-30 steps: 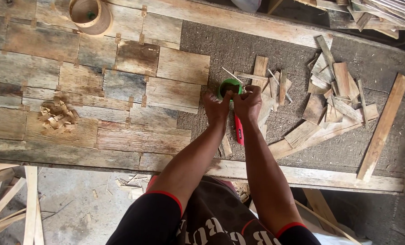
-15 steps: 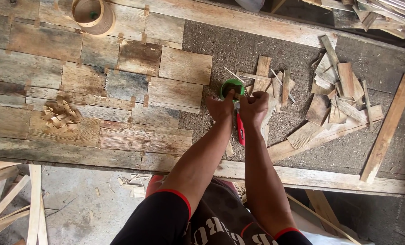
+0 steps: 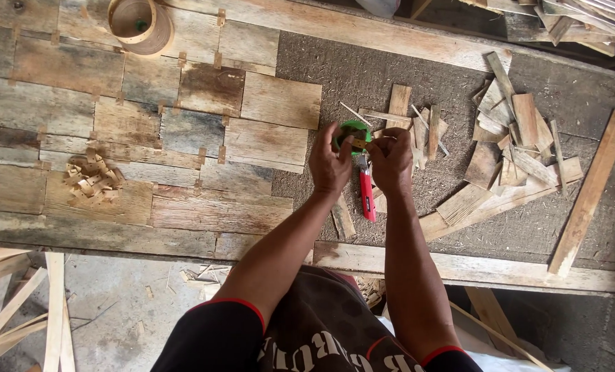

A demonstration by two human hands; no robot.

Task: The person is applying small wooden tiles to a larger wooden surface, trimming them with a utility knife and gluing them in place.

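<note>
My left hand (image 3: 329,164) and my right hand (image 3: 390,160) are close together over the workbench, both gripping a small round green object (image 3: 353,133), with a thin yellowish strip between the fingertips. A red-handled cutter (image 3: 367,194) lies on the board just below my hands. Thin wood sticks and slats (image 3: 418,122) lie right beyond my fingers. What the green object is exactly stays hidden by my fingers.
A patchwork panel of weathered wood pieces (image 3: 149,138) covers the left of the bench. A pile of small wood clips (image 3: 90,178) rests on it, and a roll of tape (image 3: 134,22) sits at the top. Offcuts (image 3: 514,131) and a long slat (image 3: 590,193) lie right.
My hands stay at the same spot on the green object; the fingers shift slightly. The view has tilted a little.
</note>
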